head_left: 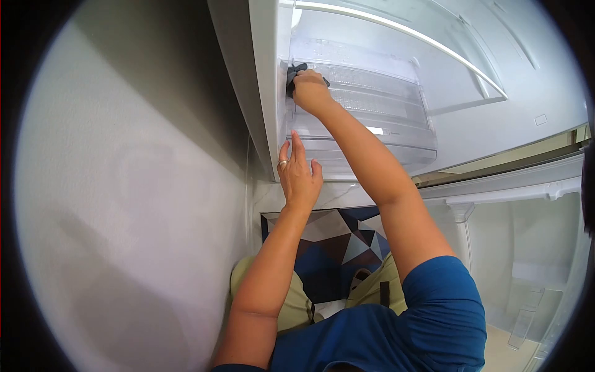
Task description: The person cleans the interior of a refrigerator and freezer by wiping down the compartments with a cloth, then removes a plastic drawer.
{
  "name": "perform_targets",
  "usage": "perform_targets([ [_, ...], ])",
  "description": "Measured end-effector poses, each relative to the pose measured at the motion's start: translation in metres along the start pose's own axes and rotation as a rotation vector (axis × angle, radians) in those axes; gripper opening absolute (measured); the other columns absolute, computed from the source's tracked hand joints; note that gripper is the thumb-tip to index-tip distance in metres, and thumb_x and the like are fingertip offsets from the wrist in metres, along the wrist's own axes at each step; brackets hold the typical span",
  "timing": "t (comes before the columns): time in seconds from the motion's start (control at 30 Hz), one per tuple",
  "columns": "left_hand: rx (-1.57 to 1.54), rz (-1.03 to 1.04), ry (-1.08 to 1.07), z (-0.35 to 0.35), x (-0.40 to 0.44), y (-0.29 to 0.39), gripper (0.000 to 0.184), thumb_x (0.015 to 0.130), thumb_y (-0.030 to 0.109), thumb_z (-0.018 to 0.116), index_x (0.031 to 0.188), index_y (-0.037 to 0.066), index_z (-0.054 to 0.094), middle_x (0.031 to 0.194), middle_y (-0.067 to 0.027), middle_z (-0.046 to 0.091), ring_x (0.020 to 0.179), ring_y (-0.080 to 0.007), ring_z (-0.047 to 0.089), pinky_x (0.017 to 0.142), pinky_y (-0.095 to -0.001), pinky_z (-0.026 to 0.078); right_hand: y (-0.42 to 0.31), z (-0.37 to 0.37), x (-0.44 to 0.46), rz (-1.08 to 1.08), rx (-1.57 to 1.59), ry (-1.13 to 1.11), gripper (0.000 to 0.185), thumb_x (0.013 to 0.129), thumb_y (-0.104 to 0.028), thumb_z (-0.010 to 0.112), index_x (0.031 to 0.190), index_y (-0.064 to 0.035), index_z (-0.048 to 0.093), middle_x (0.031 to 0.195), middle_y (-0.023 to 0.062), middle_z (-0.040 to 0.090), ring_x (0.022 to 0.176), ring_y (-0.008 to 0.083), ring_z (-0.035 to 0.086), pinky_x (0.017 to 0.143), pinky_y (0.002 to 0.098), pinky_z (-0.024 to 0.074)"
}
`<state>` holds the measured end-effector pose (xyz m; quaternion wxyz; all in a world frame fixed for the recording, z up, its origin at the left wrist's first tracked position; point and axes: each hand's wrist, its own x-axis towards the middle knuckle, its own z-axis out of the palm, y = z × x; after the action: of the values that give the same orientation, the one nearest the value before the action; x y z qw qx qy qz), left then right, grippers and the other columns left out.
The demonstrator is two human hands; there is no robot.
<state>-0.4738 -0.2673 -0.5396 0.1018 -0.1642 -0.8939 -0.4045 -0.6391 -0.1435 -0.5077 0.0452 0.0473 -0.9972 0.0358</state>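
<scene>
My right hand (312,93) is closed on a dark grey cloth (291,77), pressed against the left inner side of the refrigerator near the back of a clear drawer (384,99). Part of the cloth sticks out past the fingers on both sides. Below it, my left hand (299,177) is raised with its fingers apart, a ring on one finger. It holds nothing and is close to the drawer's front left corner; whether its fingertips touch the plastic I cannot tell.
Above the drawer is a glass shelf with a white edge (409,28). The refrigerator door (527,248) stands open at the right, with clear bins on it. A pale wall (136,186) runs close along the left. A patterned mat (322,248) covers the floor below.
</scene>
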Motion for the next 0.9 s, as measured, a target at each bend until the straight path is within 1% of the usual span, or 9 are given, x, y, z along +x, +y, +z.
perform_targets([
  [0.07, -0.003, 0.006, 0.002, 0.001, -0.001, 0.002, 0.077, 0.077, 0.009, 0.055, 0.142, -0.002, 0.017, 0.128, -0.0216, 0.049, 0.123, -0.0402, 0.037, 0.1, -0.0443, 0.031, 0.005, -0.006, -0.007, -0.033, 0.019, 0.068, 0.02, 0.072, -0.019, 0.062, 0.086, -0.0055, 0.068, 0.097, 0.0106, 0.064, 0.106, 0.0262, 0.054, 0.09, 0.0393, 0.0411],
  [0.17, -0.004, -0.014, -0.033, -0.002, -0.002, 0.0, 0.077, 0.076, 0.01, 0.056, 0.142, -0.002, 0.017, 0.128, -0.0218, 0.049, 0.124, -0.0401, 0.036, 0.1, -0.0448, 0.031, 0.014, -0.021, 0.008, -0.031, 0.251, -0.079, 0.023, 0.071, -0.02, 0.063, 0.09, -0.0066, 0.067, 0.093, 0.0117, 0.065, 0.105, 0.029, 0.054, 0.087, 0.0418, 0.0434],
  [0.23, 0.009, 0.014, 0.002, 0.0, -0.002, 0.0, 0.078, 0.076, 0.01, 0.057, 0.142, -0.002, 0.017, 0.125, -0.0221, 0.051, 0.124, -0.04, 0.036, 0.1, -0.0451, 0.03, 0.026, -0.028, 0.026, 0.199, 0.518, 0.12, 0.027, 0.073, -0.02, 0.06, 0.096, -0.007, 0.065, 0.097, 0.0132, 0.062, 0.104, 0.0328, 0.055, 0.085, 0.045, 0.0446],
  [0.33, 0.042, 0.006, -0.033, -0.002, -0.003, 0.002, 0.077, 0.076, 0.009, 0.055, 0.142, -0.003, 0.018, 0.131, -0.0183, 0.047, 0.128, -0.0364, 0.033, 0.098, -0.0464, 0.032, 0.034, -0.008, 0.041, 0.094, 0.182, 0.277, 0.027, 0.077, -0.022, 0.057, 0.097, -0.0058, 0.063, 0.103, 0.015, 0.059, 0.102, 0.0353, 0.055, 0.086, 0.0462, 0.0448],
  [0.47, 0.059, 0.002, -0.081, -0.003, -0.003, 0.002, 0.076, 0.076, 0.01, 0.055, 0.142, -0.002, 0.018, 0.127, -0.0179, 0.051, 0.128, -0.0364, 0.032, 0.1, -0.0469, 0.03, 0.05, 0.027, 0.042, 0.027, 0.217, 0.362, 0.024, 0.081, -0.024, 0.052, 0.094, -0.0077, 0.063, 0.104, 0.0135, 0.058, 0.096, 0.0317, 0.057, 0.084, 0.045, 0.0451],
  [0.53, 0.05, 0.023, -0.007, -0.001, -0.003, 0.0, 0.078, 0.076, 0.01, 0.057, 0.142, -0.002, 0.019, 0.108, -0.0206, 0.06, 0.124, -0.0396, 0.035, 0.1, -0.0446, 0.03, 0.064, 0.026, 0.041, 0.047, 0.226, 0.371, 0.022, 0.082, -0.024, 0.051, 0.094, -0.0095, 0.064, 0.1, 0.0109, 0.06, 0.096, 0.0292, 0.057, 0.083, 0.0455, 0.0441],
  [0.63, 0.052, 0.025, -0.004, -0.002, -0.003, 0.001, 0.077, 0.076, 0.011, 0.057, 0.142, -0.002, 0.019, 0.105, -0.0206, 0.061, 0.124, -0.0393, 0.036, 0.1, -0.0446, 0.03, 0.078, 0.009, 0.026, 0.134, 0.05, 0.288, 0.02, 0.082, -0.022, 0.052, 0.092, -0.0111, 0.064, 0.097, 0.0088, 0.061, 0.096, 0.0267, 0.058, 0.082, 0.0454, 0.0425],
  [0.8, 0.048, 0.022, -0.013, -0.003, 0.0, 0.0, 0.077, 0.076, 0.011, 0.057, 0.142, -0.002, 0.02, 0.107, -0.0216, 0.06, 0.124, -0.0388, 0.036, 0.1, -0.0441, 0.03, 0.112, -0.001, 0.019, 0.321, -0.031, 0.22, 0.025, 0.081, -0.019, 0.053, 0.102, -0.0155, 0.066, 0.1, 0.0142, 0.06, 0.099, 0.0292, 0.056, 0.085, 0.0446, 0.0423],
  [0.9, 0.052, 0.026, -0.019, -0.002, -0.001, 0.006, 0.078, 0.075, 0.011, 0.058, 0.142, -0.002, 0.02, 0.109, -0.0221, 0.06, 0.124, -0.0389, 0.036, 0.1, -0.0436, 0.03, 0.105, 0.002, 0.039, 0.179, 0.169, 0.129, 0.025, 0.081, -0.019, 0.052, 0.101, -0.0158, 0.067, 0.106, 0.0116, 0.058, 0.105, 0.0288, 0.053, 0.087, 0.0439, 0.0427],
])
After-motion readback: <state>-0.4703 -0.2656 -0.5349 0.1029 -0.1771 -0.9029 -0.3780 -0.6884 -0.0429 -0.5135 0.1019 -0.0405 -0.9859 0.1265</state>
